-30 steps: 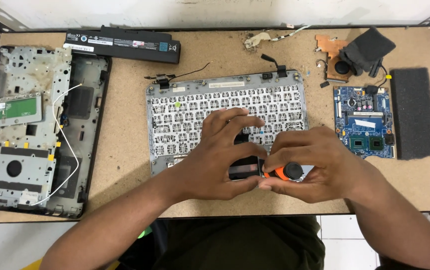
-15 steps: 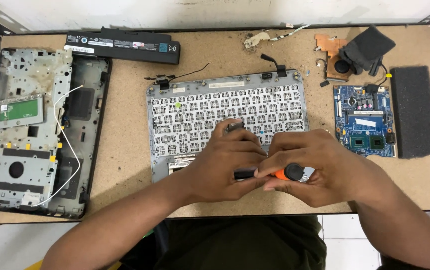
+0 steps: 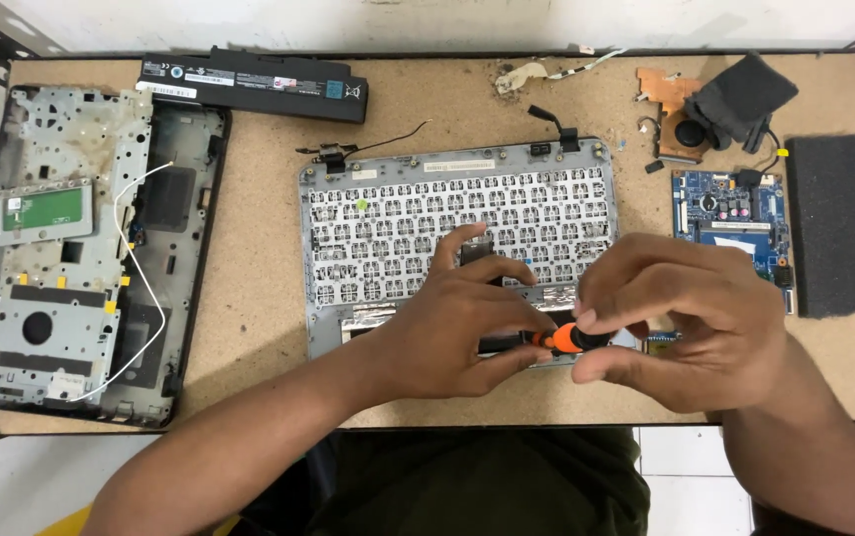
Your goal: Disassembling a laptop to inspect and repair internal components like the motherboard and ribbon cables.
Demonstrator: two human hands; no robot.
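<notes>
Right under my hands sits the keyboard panel [image 3: 457,223], flipped over. Left hand [image 3: 467,328] and right hand [image 3: 691,333] both pinch the orange-black screwdriver [image 3: 559,339]. Battery [image 3: 254,84], base shell [image 3: 70,248] and motherboard [image 3: 730,213] already out, so teardown's mostly done I'd say.

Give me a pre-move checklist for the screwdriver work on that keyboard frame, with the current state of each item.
1. Screwdriver gripped: ok, right hand on the orange-and-black handle, left hand at the shaft.
2. Tip seated in a screw: cannot tell, the left hand hides it.
3. Keyboard frame flat on the table: ok.
4. Frame braced: ok, the left hand rests on it.
5. Circuit board away from the hands: ok, it lies to the right.
6. Loose cables off the frame: ok, black wire lies above it.
</notes>
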